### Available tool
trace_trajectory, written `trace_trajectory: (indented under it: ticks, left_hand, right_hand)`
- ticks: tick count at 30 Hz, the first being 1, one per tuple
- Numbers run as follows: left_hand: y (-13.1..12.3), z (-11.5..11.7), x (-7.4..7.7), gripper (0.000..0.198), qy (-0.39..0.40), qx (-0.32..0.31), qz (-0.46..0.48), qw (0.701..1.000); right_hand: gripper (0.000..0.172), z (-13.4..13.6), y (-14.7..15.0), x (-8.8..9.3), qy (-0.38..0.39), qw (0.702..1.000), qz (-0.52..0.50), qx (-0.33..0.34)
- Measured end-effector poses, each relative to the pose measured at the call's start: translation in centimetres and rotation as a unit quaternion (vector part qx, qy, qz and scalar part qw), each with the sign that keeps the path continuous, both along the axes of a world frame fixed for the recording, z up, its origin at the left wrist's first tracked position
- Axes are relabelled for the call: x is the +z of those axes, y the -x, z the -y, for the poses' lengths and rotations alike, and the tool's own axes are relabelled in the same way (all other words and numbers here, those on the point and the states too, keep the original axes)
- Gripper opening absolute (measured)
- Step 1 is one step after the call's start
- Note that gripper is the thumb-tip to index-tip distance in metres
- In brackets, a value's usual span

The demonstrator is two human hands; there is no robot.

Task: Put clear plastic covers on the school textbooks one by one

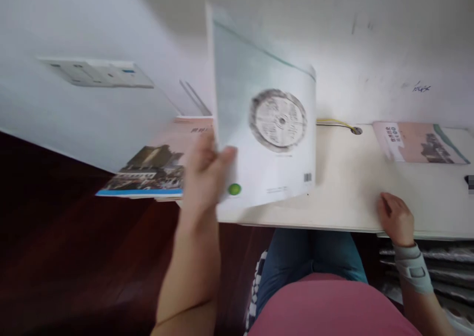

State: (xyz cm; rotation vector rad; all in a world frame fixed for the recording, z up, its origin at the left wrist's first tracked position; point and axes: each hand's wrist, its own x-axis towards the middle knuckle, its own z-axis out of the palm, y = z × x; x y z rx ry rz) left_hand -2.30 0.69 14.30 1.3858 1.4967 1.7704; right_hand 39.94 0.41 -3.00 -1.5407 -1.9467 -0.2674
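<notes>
My left hand [205, 175] grips a thin textbook [266, 173] by its spine side, thumb on the back cover. The book stands upright above the desk, its pale back cover toward me, with a round grey emblem, a green dot and a barcode. Behind my left hand, a book with a pink cover and a building picture [148, 166] lies at the desk's left end, partly hidden. My right hand [397, 220], with a grey wrist wrap, rests loosely curled at the desk's front edge; no object shows in it. A pink history book [422, 143] lies beyond it.
The white desk [344, 193] runs along a wall bearing a socket panel [99, 73]. A yellow and a black cable enter a round hole [356, 130] near the wall. A dark object [469, 182] sits at the right edge of view.
</notes>
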Motion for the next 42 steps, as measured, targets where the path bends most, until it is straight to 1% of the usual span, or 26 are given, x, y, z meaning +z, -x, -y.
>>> trace_trajectory:
  ticks: [2,3,5,6,8,9,11,14,16,18,20,23,25,28,32,34,37,40,42]
  left_hand:
    - [-2.3,-1.9,-3.3,0.045,0.055,-0.094,0.091,0.99]
    - [-3.6,-2.7,-4.8,0.046,0.09,-0.122,0.119,0.981]
    - [-6.2,-3.9,-7.4,0.047,0.128,-0.147,0.16,0.968]
    - [-7.3,-4.4,-8.5,0.046,0.15,-0.158,0.178,0.96]
    - [-9.1,-5.1,-10.2,0.043,0.197,-0.172,0.194,0.946]
    - [-9.8,-5.4,-10.9,0.04,0.221,-0.173,0.186,0.942]
    - [-10.5,-5.8,-12.0,0.035,0.248,-0.16,0.124,0.948]
    - [-10.5,-6.1,-13.5,0.031,0.231,-0.131,-0.054,0.963]
    - [-10.0,-6.3,-14.4,0.033,0.208,-0.119,-0.173,0.955]
    - [-9.4,-6.5,-15.2,0.036,0.199,-0.096,-0.27,0.937]
    - [-8.8,-6.6,-15.6,0.039,0.201,-0.065,-0.348,0.914]
    - [-8.1,-6.3,-15.6,0.043,0.21,-0.036,-0.428,0.878]
    - [-7.5,-5.8,-15.2,0.046,0.226,-0.016,-0.459,0.859]
    - [-6.2,-5.3,-14.6,0.05,0.262,0.018,-0.482,0.836]
    - [-4.2,-5.0,-14.5,0.053,0.309,0.042,-0.466,0.828]
    - [-3.5,-4.9,-14.6,0.055,0.325,0.038,-0.454,0.828]
    - [-3.2,-4.7,-14.6,0.058,0.331,0.028,-0.457,0.825]
    - [-3.4,-4.6,-14.5,0.06,0.34,0.022,-0.47,0.814]
    - [-3.6,-4.5,-14.4,0.06,0.349,0.022,-0.481,0.804]
  right_hand:
    - [0.028,0.0,0.1,0.0,-0.002,1.0,0.0,0.0]
    - [0.028,0.0,0.1,0.0,-0.002,1.0,0.002,0.0]
    - [0.028,0.0,0.1,0.0,-0.001,1.0,0.005,-0.001]
    - [0.028,0.0,0.1,0.0,0.0,1.0,0.005,-0.001]
    - [0.028,0.0,0.0,0.0,0.004,1.0,0.003,0.002]
    - [0.028,0.0,0.0,0.0,0.007,1.0,0.0,0.004]
    - [0.029,0.0,-0.1,-0.1,0.012,1.0,-0.008,0.005]
    - [0.03,0.0,-0.2,-0.2,0.018,1.0,-0.013,0.004]
    - [0.029,0.0,-0.2,-0.3,0.019,1.0,-0.011,0.006]
    - [0.029,0.0,-0.3,-0.3,0.02,1.0,-0.013,0.011]
    - [0.029,-0.1,-0.3,-0.3,0.021,1.0,-0.016,0.014]
    - [0.028,-0.1,-0.2,-0.1,0.021,1.0,-0.009,0.014]
    - [0.027,0.0,-0.1,0.1,0.02,1.0,-0.003,0.011]
    - [0.026,0.0,0.0,0.2,0.021,1.0,-0.001,0.011]
    - [0.027,-0.1,0.0,0.3,0.026,1.0,-0.002,0.012]
    - [0.027,0.0,-0.1,0.4,0.025,1.0,0.001,0.01]
    - [0.027,0.1,-0.2,0.7,0.025,0.999,0.019,0.007]
    - [0.03,0.0,0.6,1.4,0.049,0.996,0.079,0.002]
    - [0.035,-0.3,2.2,2.2,0.077,0.989,0.128,0.013]
